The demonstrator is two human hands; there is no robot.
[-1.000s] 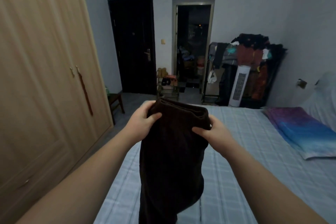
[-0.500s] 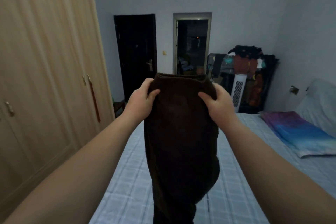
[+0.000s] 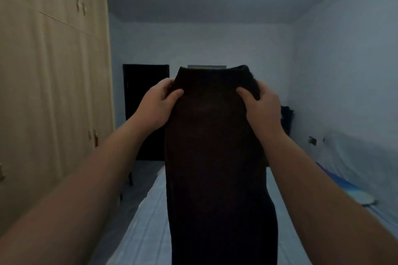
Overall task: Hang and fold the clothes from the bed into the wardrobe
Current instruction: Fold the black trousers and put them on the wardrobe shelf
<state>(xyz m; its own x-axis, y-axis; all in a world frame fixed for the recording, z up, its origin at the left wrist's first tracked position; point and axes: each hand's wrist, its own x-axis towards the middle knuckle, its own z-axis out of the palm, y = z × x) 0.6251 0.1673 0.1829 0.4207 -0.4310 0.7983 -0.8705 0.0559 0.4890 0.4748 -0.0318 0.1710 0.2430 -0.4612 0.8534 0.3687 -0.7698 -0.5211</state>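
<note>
Both hands, left hand [image 3: 158,106] and right hand [image 3: 261,107], have their fingers [image 3: 175,93] pinched on the top edge of the dark garment [image 3: 215,157], which hangs lengthwise over the bed [image 3: 146,221], the closed wardrobe [image 3: 53,92] nearer the left.

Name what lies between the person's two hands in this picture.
In the head view, the dark garment hangs between left hand and right hand, gripped near its top edge.
</note>
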